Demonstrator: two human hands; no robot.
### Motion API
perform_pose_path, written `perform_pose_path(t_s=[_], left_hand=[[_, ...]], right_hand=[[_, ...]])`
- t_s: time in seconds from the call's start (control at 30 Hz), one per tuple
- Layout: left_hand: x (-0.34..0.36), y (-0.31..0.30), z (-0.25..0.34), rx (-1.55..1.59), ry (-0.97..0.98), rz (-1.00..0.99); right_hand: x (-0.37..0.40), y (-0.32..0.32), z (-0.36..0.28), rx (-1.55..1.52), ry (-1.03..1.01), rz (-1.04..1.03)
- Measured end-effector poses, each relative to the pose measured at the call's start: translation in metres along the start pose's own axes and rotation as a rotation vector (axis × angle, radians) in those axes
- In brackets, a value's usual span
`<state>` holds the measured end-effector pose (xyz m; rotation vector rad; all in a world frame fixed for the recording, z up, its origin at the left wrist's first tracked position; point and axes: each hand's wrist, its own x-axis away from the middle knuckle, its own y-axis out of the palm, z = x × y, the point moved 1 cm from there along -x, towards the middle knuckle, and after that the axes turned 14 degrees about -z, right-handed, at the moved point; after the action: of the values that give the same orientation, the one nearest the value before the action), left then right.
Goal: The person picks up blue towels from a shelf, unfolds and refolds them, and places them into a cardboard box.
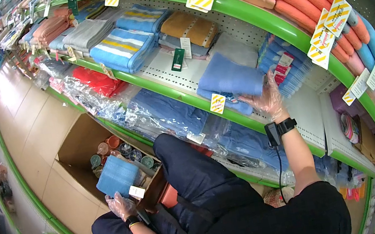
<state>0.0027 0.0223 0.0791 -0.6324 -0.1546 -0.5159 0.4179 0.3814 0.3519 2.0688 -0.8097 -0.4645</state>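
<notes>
Hands apart; right hand [270, 99] around blue towel [228, 79], long axis along shelf [171, 76]; left hand [121, 206] around smaller towel [117, 175]

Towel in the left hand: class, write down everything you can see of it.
The towel is mid-blue and folded into a flat, roughly square pad, with a fine ribbed, soft-looking weave. A white label sits at its lower corner. The gloved left hand grips its lower edge and holds it tilted above an open cardboard box of cups. Nothing else can be seen touching it.
</notes>
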Motion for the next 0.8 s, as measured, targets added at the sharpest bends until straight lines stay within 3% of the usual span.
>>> perform_pose_path(t_s=[0.03, 0.13, 0.17, 0.23, 0.3, 0.33, 0.4, 0.43, 0.5, 0.53, 0.6, 0.63, 0.67, 0.73, 0.77, 0.8], left_hand=[[0.007, -0.002, 0.015, 0.076, -0.020, -0.048], [-0.013, 0.007, -0.029, 0.043, 0.062, -0.025], [0.008, -0.004, 0.014, 0.047, -0.086, -0.023], [0.007, -0.003, 0.011, 0.054, -0.066, 0.007], [-0.011, 0.004, -0.018, 0.085, -0.034, 0.049], [-0.010, 0.004, -0.011, 0.113, 0.107, 0.090], [0.010, -0.001, 0.026, -0.297, 0.286, 0.392], [0.011, 0.000, 0.030, -0.121, 0.326, 0.333], [0.010, -0.001, 0.033, 0.206, 0.316, 0.141], [0.007, -0.003, 0.034, 0.361, 0.269, 0.013], [0.000, 0.009, 0.021, 0.998, 0.223, -0.223], [0.005, 0.012, 0.025, 1.215, 0.148, -0.333], [0.008, 0.015, 0.030, 1.435, 0.081, -0.451], [0.026, 0.000, 0.057, 1.633, -0.021, -0.916], [0.028, 0.005, 0.049, 1.709, -0.061, -1.004], [0.058, -0.017, 0.091, 1.333, -0.075, -0.720]], right_hand=[[-0.003, 0.005, 0.000, 0.079, -0.043, 0.036], [-0.015, -0.005, -0.004, 0.305, -0.100, 0.213], [-0.017, -0.014, -0.004, 0.301, -0.095, 0.210], [-0.018, -0.033, -0.006, 0.593, 0.040, 0.394], [-0.013, -0.023, -0.010, 0.625, -0.017, 0.383], [-0.011, -0.021, -0.011, 0.657, -0.077, 0.378], [0.000, -0.034, -0.014, 1.521, -0.521, 0.032], [0.000, -0.013, -0.007, 1.505, -0.504, 0.010], [0.004, 0.062, 0.007, 0.583, -0.003, 0.297], [0.001, 0.083, 0.025, 0.569, 0.035, 0.276], [0.001, 0.112, 0.062, 0.598, 0.023, 0.046], [0.001, 0.028, 0.060, 0.767, 0.055, -0.153], [-0.011, 0.021, 0.084, 0.757, 0.078, -0.183], [-0.032, 0.046, 0.152, 0.837, 0.093, -0.596], [-0.038, 0.049, 0.183, 0.866, 0.093, -0.797], [-0.049, 0.007, 0.228, 0.838, 0.538, -0.452]])
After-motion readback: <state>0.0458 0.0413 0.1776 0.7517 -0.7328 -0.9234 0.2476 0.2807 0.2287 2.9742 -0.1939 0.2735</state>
